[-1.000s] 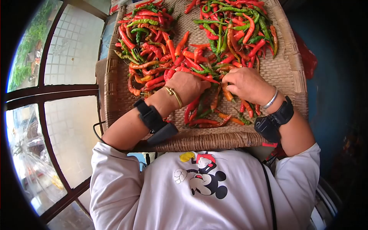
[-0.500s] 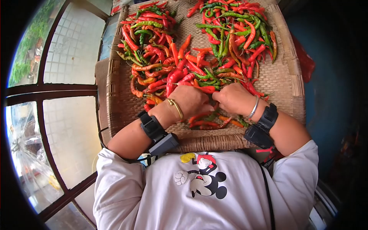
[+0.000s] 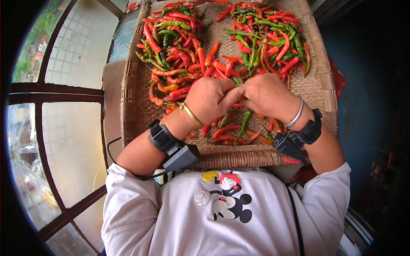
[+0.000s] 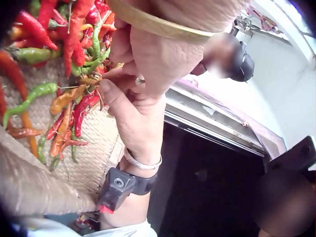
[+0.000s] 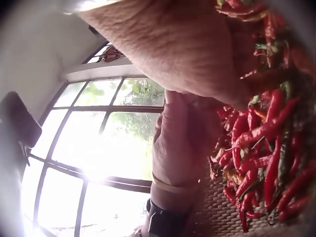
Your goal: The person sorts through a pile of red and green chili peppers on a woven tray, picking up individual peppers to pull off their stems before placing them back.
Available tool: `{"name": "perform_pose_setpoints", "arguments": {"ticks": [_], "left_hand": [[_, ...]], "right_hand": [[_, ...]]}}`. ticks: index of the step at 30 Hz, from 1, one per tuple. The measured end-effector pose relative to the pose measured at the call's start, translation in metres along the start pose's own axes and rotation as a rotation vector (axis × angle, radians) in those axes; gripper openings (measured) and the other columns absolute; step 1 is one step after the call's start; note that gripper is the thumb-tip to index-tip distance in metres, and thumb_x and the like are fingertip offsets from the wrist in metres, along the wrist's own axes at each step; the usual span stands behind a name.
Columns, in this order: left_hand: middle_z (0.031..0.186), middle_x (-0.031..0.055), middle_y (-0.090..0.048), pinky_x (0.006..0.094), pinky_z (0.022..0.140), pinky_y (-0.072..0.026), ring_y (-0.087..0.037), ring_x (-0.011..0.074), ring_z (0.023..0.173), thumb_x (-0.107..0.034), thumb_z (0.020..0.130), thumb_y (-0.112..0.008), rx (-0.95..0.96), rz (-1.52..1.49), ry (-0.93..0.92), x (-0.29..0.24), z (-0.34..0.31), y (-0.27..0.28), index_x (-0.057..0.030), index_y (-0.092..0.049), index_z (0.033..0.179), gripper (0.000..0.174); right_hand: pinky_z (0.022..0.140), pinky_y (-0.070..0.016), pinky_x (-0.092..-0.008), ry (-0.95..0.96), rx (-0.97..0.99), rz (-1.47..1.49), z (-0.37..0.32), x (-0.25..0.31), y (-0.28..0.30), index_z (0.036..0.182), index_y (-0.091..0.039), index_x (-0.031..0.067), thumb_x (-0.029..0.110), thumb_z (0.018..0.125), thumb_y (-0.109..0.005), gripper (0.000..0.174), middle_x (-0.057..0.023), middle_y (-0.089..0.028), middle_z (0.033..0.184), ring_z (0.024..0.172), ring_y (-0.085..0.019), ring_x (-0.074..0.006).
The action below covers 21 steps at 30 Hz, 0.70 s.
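My left hand (image 3: 212, 99), with a gold bangle, and my right hand (image 3: 270, 94), with a silver bangle, meet over a woven tray (image 3: 128, 102) of red, orange and green chili peppers. In the left wrist view, the right thumb (image 4: 114, 96) pinches at the stem end of an orange chili pepper (image 4: 66, 98). The left fingers curl close beside it; what they hold I cannot tell. A green chili pepper (image 3: 243, 127) shows below the hands, over several red ones near the tray's front edge. The right wrist view shows red chili peppers (image 5: 269, 128) beside the hand.
Heaps of chili peppers fill the tray's far left (image 3: 171, 38) and far right (image 3: 273, 38). Another person's hand (image 3: 194, 2) shows at the far edge. A paned window (image 3: 77, 128) stands left. In the left wrist view, a person in a dark cap (image 4: 242, 66) is beyond.
My hands first drew toward the near edge, then moved back away from my body. A green chili pepper now shows beneath them. Another person's hand has come into view at the far edge.
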<state>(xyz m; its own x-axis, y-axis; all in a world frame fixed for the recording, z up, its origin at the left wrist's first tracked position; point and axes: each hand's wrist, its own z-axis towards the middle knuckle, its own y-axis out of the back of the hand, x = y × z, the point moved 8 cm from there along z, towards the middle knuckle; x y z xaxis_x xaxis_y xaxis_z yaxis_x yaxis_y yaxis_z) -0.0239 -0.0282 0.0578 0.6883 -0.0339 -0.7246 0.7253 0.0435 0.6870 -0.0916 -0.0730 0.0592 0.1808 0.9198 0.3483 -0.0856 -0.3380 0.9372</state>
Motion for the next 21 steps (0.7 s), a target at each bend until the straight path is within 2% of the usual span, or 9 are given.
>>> {"name": "perform_pose_setpoints", "arguments": {"ticks": [3, 8, 10, 11, 12, 14, 15, 17, 21], "left_hand": [[0.053, 0.0022, -0.05, 0.025, 0.044, -0.0377, -0.049, 0.0084, 0.049, -0.029, 0.09, -0.047, -0.099, -0.287, 0.084, 0.017, -0.002, 0.008, -0.0006, -0.057, 0.072, 0.035], [0.057, -0.002, -0.051, 0.0203, 0.045, -0.0367, -0.045, 0.0065, 0.048, -0.031, 0.091, -0.044, -0.134, -0.891, 0.364, 0.039, -0.003, -0.006, -0.0034, -0.056, 0.07, 0.036], [0.057, -0.0004, -0.052, 0.0224, 0.046, -0.0398, -0.049, 0.0073, 0.05, -0.031, 0.091, -0.044, 0.031, -0.535, 0.347, 0.041, -0.004, -0.021, -0.002, -0.056, 0.069, 0.038], [0.058, 0.0053, -0.056, 0.0296, 0.049, -0.0445, -0.056, 0.0154, 0.053, -0.034, 0.087, -0.049, 0.126, -0.193, 0.115, 0.029, -0.002, -0.023, -0.0016, -0.058, 0.071, 0.037], [0.058, 0.0053, -0.056, 0.0296, 0.049, -0.0445, -0.056, 0.0154, 0.053, -0.034, 0.087, -0.049, 0.13, -0.19, 0.112, 0.027, -0.002, -0.027, -0.0016, -0.058, 0.071, 0.037], [0.063, 0.0109, -0.059, 0.0367, 0.053, -0.0465, -0.06, 0.0246, 0.06, -0.038, 0.081, -0.054, 0.47, 0.512, 0.079, 0.027, -0.013, -0.058, -0.0031, -0.061, 0.074, 0.036], [0.066, 0.0121, -0.06, 0.0397, 0.055, -0.0465, -0.059, 0.0297, 0.063, -0.042, 0.075, -0.056, 0.524, 0.555, 0.164, 0.036, -0.016, -0.063, -0.0059, -0.063, 0.074, 0.037], [0.065, 0.0115, -0.06, 0.0391, 0.055, -0.0466, -0.059, 0.029, 0.062, -0.042, 0.075, -0.057, 0.534, 0.579, 0.156, 0.034, -0.015, -0.064, -0.0062, -0.063, 0.072, 0.037], [0.07, 0.0099, -0.063, 0.0371, 0.059, -0.0487, -0.062, 0.0259, 0.067, -0.046, 0.074, -0.056, 0.646, 0.648, 0.145, 0.029, -0.017, -0.069, -0.0087, -0.065, 0.072, 0.039]], "right_hand": [[0.058, -0.0465, -0.0385, -0.007, -0.02, 0.106, 0.004, -0.003, 0.005, 0.067, -0.059, 0.0048, 0.017, 0.066, -0.063, 0.012, -0.013, -0.058, 0.064, 0.063, -0.059, -0.0288], [0.054, -0.0465, -0.0293, -0.156, 0.014, 0.619, -0.007, -0.025, 0.01, 0.072, -0.06, 0.0032, 0.015, 0.072, -0.062, 0.012, -0.0074, -0.058, 0.062, 0.056, -0.057, -0.0142], [0.05, -0.0432, -0.0204, -0.467, -0.048, 1.087, -0.016, -0.053, 0.006, 0.075, -0.059, 0.0028, 0.016, 0.079, -0.06, 0.014, -0.0007, -0.056, 0.063, 0.054, -0.051, -0.0048], [0.048, -0.0409, -0.0158, -0.476, -0.142, 1.129, -0.018, -0.068, 0.008, 0.079, -0.059, 0.003, 0.016, 0.081, -0.057, 0.013, 0.0029, -0.054, 0.064, 0.053, -0.049, -0.0026], [0.048, -0.0418, -0.0166, -0.492, -0.239, 1.079, -0.02, -0.076, 0.021, 0.078, -0.058, 0.0029, 0.018, 0.082, -0.058, 0.015, 0.001, -0.055, 0.065, 0.053, -0.049, -0.0036], [0.049, -0.0429, -0.0169, -0.463, -0.39, 1.352, -0.026, -0.105, 0.022, 0.083, -0.057, 0.0032, 0.021, 0.084, -0.056, 0.018, -0.0015, -0.059, 0.07, 0.057, -0.053, -0.0056], [0.049, -0.0429, -0.0169, -0.468, -0.398, 1.352, -0.024, -0.108, 0.023, 0.083, -0.057, 0.0032, 0.021, 0.084, -0.056, 0.018, -0.0015, -0.059, 0.07, 0.057, -0.053, -0.0056], [0.049, -0.0439, -0.0175, -0.525, -0.862, 1.689, -0.038, -0.127, 0.03, 0.09, -0.056, 0.0028, 0.024, 0.085, -0.055, 0.022, -0.0046, -0.062, 0.076, 0.059, -0.057, -0.0081], [0.048, -0.0446, -0.0183, -0.657, -0.469, 1.595, -0.037, -0.118, -0.007, 0.101, -0.053, 0.0018, 0.024, 0.084, -0.055, 0.028, -0.0063, -0.062, 0.079, 0.062, -0.059, -0.01]]}}
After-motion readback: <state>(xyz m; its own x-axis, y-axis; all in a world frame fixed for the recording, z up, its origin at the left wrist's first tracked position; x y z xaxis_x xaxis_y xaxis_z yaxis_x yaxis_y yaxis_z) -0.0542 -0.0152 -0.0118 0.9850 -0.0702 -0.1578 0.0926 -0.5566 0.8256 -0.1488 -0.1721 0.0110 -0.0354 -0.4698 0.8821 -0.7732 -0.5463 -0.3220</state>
